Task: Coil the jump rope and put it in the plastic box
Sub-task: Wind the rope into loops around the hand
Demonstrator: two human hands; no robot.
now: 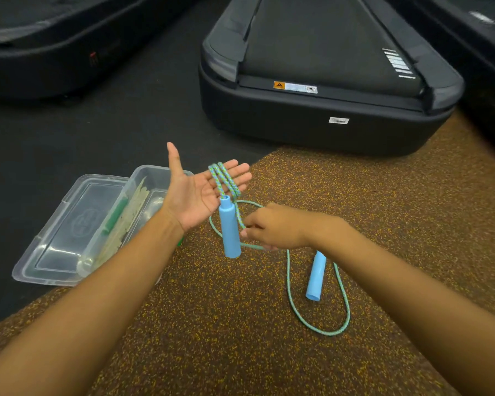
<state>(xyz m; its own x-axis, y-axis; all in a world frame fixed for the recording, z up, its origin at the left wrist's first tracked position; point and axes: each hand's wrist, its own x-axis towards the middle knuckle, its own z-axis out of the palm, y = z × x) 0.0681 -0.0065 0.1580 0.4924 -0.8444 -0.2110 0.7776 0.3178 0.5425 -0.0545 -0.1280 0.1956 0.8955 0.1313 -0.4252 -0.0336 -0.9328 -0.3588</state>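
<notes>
On the far left, a clear plastic box (pixel 69 238) sat on the dark floor. Its lid lay flat and open beside it, still joined to it. Inside the box were a green thing and some pale sticks, but they were too blurry to name.

Next came the left hand (pixel 196 192). It was held up with the palm facing up. The fingers were straight and close side by side, and the thumb stuck far out. They were not closed on anything. A few loops of the jump rope (pixel 225 180) were wrapped over those fingers. The rope was green and blue. One blue handle (pixel 229 227) hung down from the loops, just under the hand and off the floor.

A bit more to the right was the right hand (pixel 272 227). Its fingers were curled and pinched the rope near the hanging handle.

From there the rest of the rope ran down onto the speckled brown floor (pixel 240 338) and made a big loose loop. The second blue handle (pixel 316 277) lay on that floor inside the loop, below the right wrist.

Behind it all stood the end of a black treadmill (pixel 326 115).
</notes>
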